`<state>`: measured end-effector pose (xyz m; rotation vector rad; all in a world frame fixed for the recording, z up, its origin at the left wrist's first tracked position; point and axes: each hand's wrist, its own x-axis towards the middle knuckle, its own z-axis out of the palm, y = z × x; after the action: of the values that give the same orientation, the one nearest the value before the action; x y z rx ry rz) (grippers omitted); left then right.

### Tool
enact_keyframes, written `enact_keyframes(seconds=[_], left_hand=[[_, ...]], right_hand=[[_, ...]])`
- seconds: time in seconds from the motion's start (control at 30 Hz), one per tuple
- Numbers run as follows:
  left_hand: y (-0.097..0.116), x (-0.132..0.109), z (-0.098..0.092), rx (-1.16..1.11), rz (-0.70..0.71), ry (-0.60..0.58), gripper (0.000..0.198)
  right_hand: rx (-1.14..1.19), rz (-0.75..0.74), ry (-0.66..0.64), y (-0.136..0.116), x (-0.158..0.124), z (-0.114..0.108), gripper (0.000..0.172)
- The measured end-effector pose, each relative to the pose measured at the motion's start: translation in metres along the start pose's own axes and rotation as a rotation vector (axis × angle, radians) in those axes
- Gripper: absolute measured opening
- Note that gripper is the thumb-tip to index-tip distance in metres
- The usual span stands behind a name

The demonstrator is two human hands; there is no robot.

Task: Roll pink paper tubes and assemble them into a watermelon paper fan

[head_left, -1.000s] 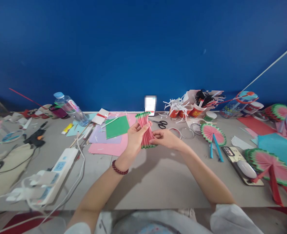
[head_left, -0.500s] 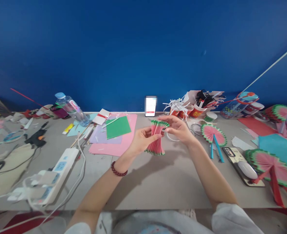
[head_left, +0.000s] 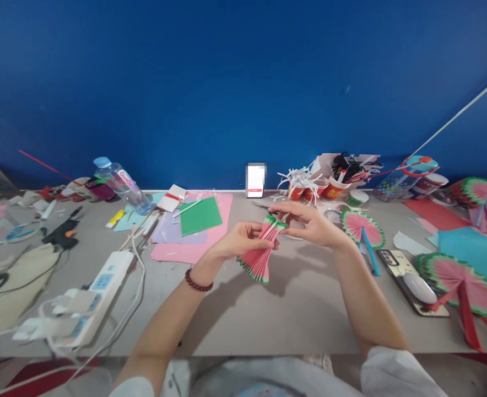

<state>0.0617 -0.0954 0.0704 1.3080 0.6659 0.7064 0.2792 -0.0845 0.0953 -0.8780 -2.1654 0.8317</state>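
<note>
A pleated pink paper fan [head_left: 259,255] with zigzag green edges is held above the desk, pinched at its middle. My left hand [head_left: 243,240] has its thumb and fingers closed round that narrow middle, and the lower pleats spread out below. At the fan's upper end, the fingertips of my right hand [head_left: 309,223] close on the green-edged folds. Behind that end, a pair of scissors [head_left: 261,205] shows its blades on the desk, the rest hidden by my right hand. A finished watermelon fan [head_left: 361,227] with blue strips lies right of my right hand.
Green paper [head_left: 201,215] rests on pink sheets [head_left: 173,252] at left. A phone [head_left: 255,181] stands against the wall. A power strip [head_left: 103,292] with cables is front left. Another fan with red strips [head_left: 462,284] and a mouse [head_left: 419,288] lie at right.
The fan has tilted, its lower end swinging left and down and fanning wider. My right hand has shifted slightly right and down, uncovering the scissors behind it.
</note>
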Motion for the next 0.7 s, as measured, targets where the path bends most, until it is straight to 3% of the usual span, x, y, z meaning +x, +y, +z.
enact_keyframes(seconds=[0.2, 0.3, 0.43, 0.57, 0.7], left_hand=[[-0.001, 0.003, -0.003, 0.059, -0.135, -0.140, 0.034], [-0.003, 0.004, -0.006, 0.059, -0.198, -0.210, 0.034], [-0.008, 0.006, -0.009, 0.017, -0.198, -0.211, 0.036], [-0.012, 0.009, -0.009, 0.014, -0.170, -0.171, 0.042], [-0.012, 0.008, -0.005, 0.216, -0.099, -0.131, 0.044]], right_hand=[[-0.109, 0.048, -0.238, -0.004, -0.002, -0.004, 0.055], [-0.158, 0.058, -0.298, -0.009, -0.002, -0.004, 0.043], [-0.176, 0.091, -0.273, -0.011, 0.000, -0.002, 0.025], [-0.191, 0.115, -0.221, -0.005, 0.001, 0.002, 0.022], [-0.228, 0.155, -0.152, -0.003, 0.002, 0.004, 0.021]])
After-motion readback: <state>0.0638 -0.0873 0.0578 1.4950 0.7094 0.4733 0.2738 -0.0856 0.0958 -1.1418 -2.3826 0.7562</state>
